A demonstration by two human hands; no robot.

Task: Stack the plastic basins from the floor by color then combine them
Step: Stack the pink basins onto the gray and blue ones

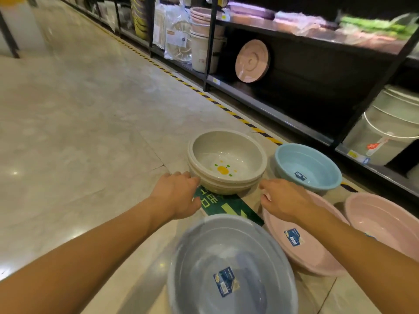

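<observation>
Partway through, by my read. The beige basin stack (226, 155) is already nested, with about three rims showing one inside the other. It sits on the floor (79, 132) at the far edge of a green floor sticker (224, 203). I count that colour as done. The rest is loose: a light blue basin (310, 164) stands alone just right of the stack, and a grey-blue basin (226, 257) sits nearest me, blurred. A near pink basin (313, 252) and a far pink basin (385, 218) lie side by side on the right, not nested. So I judge the pinks are yet to be stacked, the blues need sorting, and the final combining has not begun. The left hand (176, 196) has loosely bent fingers with the tips at the stack's left rim. I see contact or near contact but no closed grip. The right hand (283, 200) hovers over the near pink basin, fingers relaxed and pointing at the stack's right side, just short of it and holding nothing. It looks like a two-handed reach for the beige stack.
</observation>
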